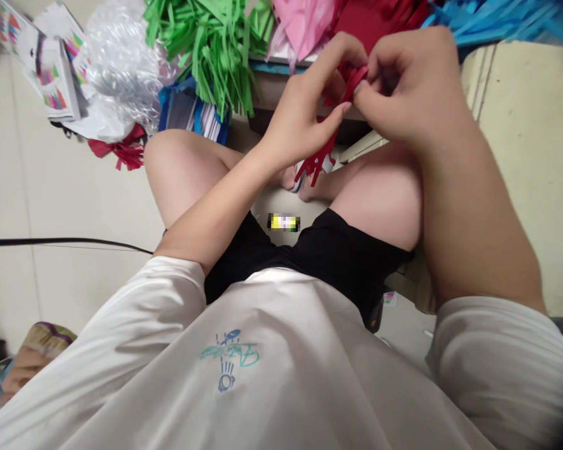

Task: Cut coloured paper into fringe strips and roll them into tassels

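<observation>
A red fringed paper tassel [326,150] hangs between my hands, its cut strips dangling above my feet. My left hand [304,112] pinches it from the left, with the thumb stretched toward the right hand. The fingertips of my right hand [410,84] close on the upper, gathered part of the same tassel. Part of the paper is hidden behind the fingers. Just beyond the hands lies more red paper [380,22], with pink paper [304,28] to its left.
Green fringed paper [206,50] spills over the table's near edge, and blue fringed paper [502,22] lies at the right. Clear plastic [122,56], printed packets [54,75] and a red tassel bunch [122,149] are at the left. A cream cabinet [535,162] stands beside my right arm.
</observation>
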`<state>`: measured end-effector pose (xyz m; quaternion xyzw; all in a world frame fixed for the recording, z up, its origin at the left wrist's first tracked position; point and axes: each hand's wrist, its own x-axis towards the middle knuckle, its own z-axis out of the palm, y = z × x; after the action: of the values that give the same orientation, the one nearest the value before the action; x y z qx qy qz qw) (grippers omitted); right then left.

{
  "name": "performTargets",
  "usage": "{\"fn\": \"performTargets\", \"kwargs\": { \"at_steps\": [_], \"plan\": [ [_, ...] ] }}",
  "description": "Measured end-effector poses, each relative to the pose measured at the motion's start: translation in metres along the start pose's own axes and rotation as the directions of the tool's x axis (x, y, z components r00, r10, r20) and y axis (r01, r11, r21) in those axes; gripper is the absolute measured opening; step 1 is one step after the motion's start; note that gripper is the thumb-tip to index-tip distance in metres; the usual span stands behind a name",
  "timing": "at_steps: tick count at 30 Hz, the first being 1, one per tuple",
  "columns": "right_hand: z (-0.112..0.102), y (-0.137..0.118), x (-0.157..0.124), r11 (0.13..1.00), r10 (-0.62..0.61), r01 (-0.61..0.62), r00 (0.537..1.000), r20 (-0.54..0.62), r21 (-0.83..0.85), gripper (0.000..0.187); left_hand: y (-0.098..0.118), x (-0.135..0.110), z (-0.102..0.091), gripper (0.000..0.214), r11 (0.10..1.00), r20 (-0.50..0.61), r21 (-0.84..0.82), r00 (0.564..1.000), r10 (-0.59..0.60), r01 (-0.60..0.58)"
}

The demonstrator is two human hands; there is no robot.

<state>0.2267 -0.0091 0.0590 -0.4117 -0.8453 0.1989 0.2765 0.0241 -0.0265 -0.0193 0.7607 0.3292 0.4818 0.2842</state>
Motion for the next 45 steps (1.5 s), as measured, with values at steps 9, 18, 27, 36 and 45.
{"fn": "performTargets", "kwargs": {
  "at_steps": [9,18,27,36,45],
  "plan": [
    [0.002,-0.009,-0.003,0.999,0.035,-0.037,0.996,0.082,0.030,0.018,-0.014,-0.001,0.004,0.031,0.986,0.024,0.092,0.989,-0.145,0.142],
    [0.000,-0.010,0.000,0.996,0.075,-0.078,0.995,0.068,0.051,0.013,-0.013,-0.001,0.006,0.005,0.998,-0.103,-0.002,0.992,-0.070,0.070],
    [0.000,-0.006,-0.003,0.995,0.025,-0.030,0.998,0.053,0.097,0.009,-0.016,-0.003,0.009,0.012,0.997,-0.136,-0.009,0.988,-0.076,0.076],
    [0.001,-0.002,-0.004,0.998,0.013,-0.017,0.998,0.065,0.068,0.010,-0.029,-0.002,0.003,0.034,0.960,-0.058,0.150,0.972,-0.229,0.235],
    [0.001,-0.010,-0.002,0.995,0.059,-0.067,0.993,0.099,0.078,0.014,-0.015,0.000,0.006,0.033,0.929,-0.034,0.290,0.972,-0.231,0.231]
  ]
}}
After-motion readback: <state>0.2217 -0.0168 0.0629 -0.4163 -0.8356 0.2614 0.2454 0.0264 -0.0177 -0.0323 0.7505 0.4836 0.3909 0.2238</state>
